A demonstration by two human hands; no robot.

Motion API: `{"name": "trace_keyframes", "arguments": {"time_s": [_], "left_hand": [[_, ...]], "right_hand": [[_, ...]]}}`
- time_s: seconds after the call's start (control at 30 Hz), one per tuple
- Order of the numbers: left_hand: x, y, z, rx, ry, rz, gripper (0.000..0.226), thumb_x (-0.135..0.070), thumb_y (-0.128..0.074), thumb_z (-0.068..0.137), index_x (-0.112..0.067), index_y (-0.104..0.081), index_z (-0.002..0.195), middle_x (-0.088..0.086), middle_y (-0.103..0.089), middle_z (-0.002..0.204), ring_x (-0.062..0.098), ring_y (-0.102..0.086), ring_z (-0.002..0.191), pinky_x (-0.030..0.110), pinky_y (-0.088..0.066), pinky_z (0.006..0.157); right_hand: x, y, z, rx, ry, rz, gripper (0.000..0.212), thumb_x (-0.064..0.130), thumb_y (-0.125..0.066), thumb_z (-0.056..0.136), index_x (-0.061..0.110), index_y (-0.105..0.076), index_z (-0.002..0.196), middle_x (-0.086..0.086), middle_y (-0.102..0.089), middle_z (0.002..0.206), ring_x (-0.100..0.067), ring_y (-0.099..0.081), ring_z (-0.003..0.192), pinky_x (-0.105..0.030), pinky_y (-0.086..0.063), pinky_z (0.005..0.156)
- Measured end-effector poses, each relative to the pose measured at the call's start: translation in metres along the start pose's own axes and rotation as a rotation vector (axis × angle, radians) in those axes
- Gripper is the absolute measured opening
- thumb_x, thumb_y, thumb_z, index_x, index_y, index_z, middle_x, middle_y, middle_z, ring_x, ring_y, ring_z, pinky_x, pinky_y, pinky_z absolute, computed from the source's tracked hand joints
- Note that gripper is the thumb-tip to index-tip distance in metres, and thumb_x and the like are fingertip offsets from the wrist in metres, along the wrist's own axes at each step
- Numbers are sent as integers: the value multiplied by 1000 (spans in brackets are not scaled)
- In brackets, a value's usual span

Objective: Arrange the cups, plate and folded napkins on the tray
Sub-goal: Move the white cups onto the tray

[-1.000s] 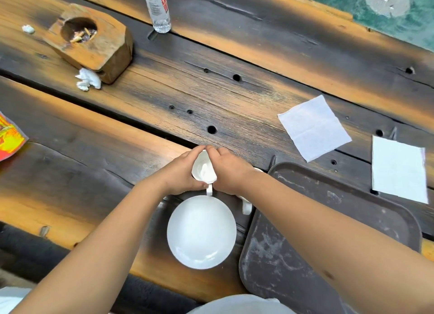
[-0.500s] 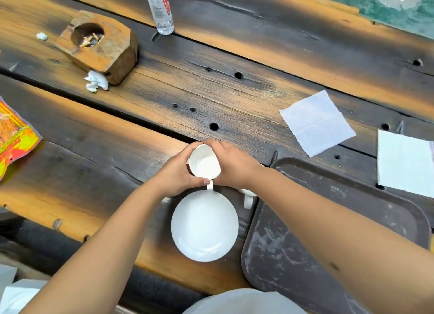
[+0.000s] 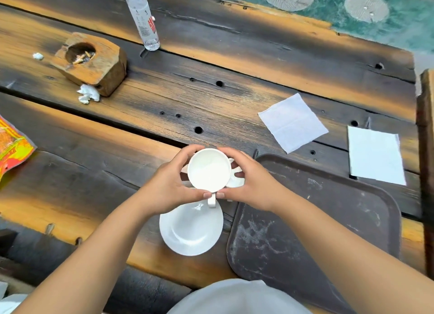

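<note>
Two hands, the left hand [image 3: 172,187] and right hand [image 3: 250,184], curl round one upright white ceramic cup [image 3: 209,169] held just above the round white plate [image 3: 191,228], left of the bare dark brown plastic tray [image 3: 328,219]. Smooth glaze held only by fingertips could slip, and the cup's handle might chip the plate below. Under the right hand's fingers a second white cup [image 3: 234,181] is mostly hidden, and both flat white paper napkins [image 3: 292,122] lie beyond the tray, one with a partly blurred edge.

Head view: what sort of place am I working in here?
Probably an outdoor café or terrace table, though that is a guess. The table is rough, charred-looking planks, a wooden ashtray holds cigarette butts, and a worn serving tray lies beside a white plate and napkins.
</note>
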State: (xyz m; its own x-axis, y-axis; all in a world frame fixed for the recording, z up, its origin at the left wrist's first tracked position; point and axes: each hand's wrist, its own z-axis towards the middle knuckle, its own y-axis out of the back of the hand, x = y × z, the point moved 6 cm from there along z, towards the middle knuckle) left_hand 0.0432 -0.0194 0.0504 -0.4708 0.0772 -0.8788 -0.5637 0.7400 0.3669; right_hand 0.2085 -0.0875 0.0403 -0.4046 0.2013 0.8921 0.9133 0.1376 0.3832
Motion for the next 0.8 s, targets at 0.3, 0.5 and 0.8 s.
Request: {"name": "trace_keyframes", "arguments": {"time_s": [0.3,0.5,0.8], "left_hand": [[-43,-47,-11,85,-37,-125,84,-39,-89,58,-52,-43,127,-13,-63,118,11,-67,99,28,-58,77],[-60,-86,-18,124,-73,-217,81,-40,-87,57,-60,-44,122,-32,-57,114,0,-59,107,18,-51,80],[-69,-138,-26,183,-100,-376,81,-29,-86,62,-52,-47,130,-27,-58,125,-1,-53,121,17,-46,90]], "right_hand": [[-4,22,-68,-127,-13,390,76,34,-87,63,50,-50,128,5,-45,140,-7,-47,127,-39,-56,88],[-10,36,-110,-232,-32,487,73,28,-87,61,46,-55,125,7,-53,135,-12,-49,127,-38,-56,86],[-27,45,-161,-348,-81,527,76,14,-82,68,26,-49,136,3,-51,139,-16,-47,130,-46,-55,92]]}}
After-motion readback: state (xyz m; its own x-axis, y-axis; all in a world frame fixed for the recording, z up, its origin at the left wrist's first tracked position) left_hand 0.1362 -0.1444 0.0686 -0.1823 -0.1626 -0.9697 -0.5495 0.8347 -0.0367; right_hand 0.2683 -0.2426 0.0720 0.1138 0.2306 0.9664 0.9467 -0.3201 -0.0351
